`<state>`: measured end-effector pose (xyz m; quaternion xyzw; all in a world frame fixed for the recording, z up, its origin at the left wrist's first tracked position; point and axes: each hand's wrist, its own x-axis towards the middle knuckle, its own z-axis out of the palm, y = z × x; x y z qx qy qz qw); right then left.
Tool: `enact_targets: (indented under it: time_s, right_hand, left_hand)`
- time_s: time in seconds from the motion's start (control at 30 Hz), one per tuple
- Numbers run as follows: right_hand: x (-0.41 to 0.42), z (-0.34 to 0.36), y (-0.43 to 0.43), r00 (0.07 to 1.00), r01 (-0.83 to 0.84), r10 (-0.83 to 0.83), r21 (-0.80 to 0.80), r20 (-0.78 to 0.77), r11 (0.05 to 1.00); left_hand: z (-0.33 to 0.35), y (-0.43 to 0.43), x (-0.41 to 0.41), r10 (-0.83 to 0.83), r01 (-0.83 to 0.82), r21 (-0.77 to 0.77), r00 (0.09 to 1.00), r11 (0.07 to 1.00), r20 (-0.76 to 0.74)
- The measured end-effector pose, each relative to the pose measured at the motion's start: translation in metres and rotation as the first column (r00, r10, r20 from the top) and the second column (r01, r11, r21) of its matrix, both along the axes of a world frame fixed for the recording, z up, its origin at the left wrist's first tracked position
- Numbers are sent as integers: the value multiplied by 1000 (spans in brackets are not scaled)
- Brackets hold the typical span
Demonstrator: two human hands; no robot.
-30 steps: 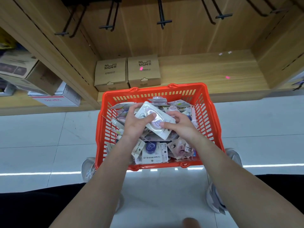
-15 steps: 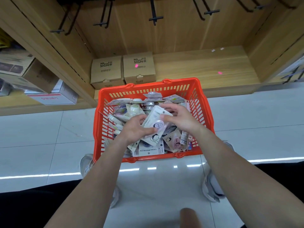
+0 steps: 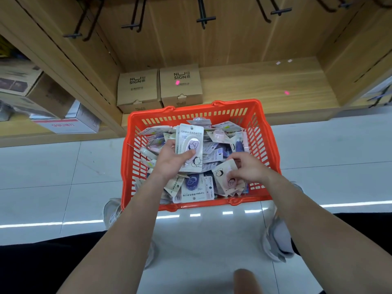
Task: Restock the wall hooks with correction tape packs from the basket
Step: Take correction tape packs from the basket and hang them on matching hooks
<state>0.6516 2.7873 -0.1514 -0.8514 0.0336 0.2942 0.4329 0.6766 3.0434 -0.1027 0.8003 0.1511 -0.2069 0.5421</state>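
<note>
An orange plastic basket [image 3: 264, 132] stands on the floor, heaped with several correction tape packs. My left hand [image 3: 171, 160] grips one white pack with a lilac dispenser [image 3: 191, 139] upright above the heap, thumb across its front. My right hand [image 3: 247, 168] is lower right in the basket, its fingers pinching a pale pink pack [image 3: 226, 172] that lies on the pile. Black wall hooks [image 3: 204, 18] stick out of the wooden back panel above, with nothing hanging on them.
Two brown NU SIGN cartons [image 3: 159, 88] sit on the low wooden shelf behind the basket. More boxes [image 3: 63, 122] fill the shelf bay at left. My shoes [image 3: 277, 240] flank the basket on the white tiled floor.
My left hand now holds the white pack alone and has turned it upright. My right hand let go of it and dropped to the right onto a pink pack in the basket.
</note>
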Motion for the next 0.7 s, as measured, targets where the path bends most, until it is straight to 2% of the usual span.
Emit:
enact_targets:
  time_s: [0.17, 0.27, 0.47, 0.6, 0.7]
  right_hand:
    - [15, 36, -9, 996, 91, -90, 151, -14, 984]
    - [15, 47, -14, 975, 217, -224, 196, 10, 956]
    - [14, 78, -8, 845, 483, -535, 436, -2, 760]
    - [17, 102, 0, 770, 537, -634, 614, -76, 579]
    - [15, 108, 10, 741, 553, -664, 655, -103, 515]
  left_hand:
    - [9, 4, 3, 39, -38, -32, 999, 999, 8]
    - [18, 3, 0, 38, -38, -41, 999, 998, 15]
    - [39, 1, -11, 33, -32, -42, 999, 999, 17]
    - [48, 10, -18, 88, -85, -87, 996, 993, 29]
    - [44, 16, -27, 129, -125, -141, 991, 982, 22]
